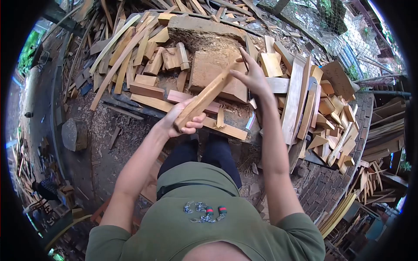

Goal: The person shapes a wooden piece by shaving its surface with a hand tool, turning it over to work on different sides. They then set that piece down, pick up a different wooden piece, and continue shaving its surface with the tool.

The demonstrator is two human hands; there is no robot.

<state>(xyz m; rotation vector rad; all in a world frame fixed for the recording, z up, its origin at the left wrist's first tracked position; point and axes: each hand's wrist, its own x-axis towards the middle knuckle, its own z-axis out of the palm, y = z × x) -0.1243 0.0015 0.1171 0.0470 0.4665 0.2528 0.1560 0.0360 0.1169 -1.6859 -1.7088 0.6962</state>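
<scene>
We have 1 long wooden stick (209,94) in the left grip (173,118), which is wrapped around its near end. The right grip (256,80) is spread wide at the far end; if it touches, we cannot tell. Beyond the left grip lies a thick wooden block (205,69). We judge this step as steadying the stick; the next move would call for closing the right grip evenly.

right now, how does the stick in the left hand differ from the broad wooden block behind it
The stick is long and narrow, while the block is broad and chunky. The stick is held at a slant by the left hand; the block lies unheld. Both are brownish wood.
</scene>
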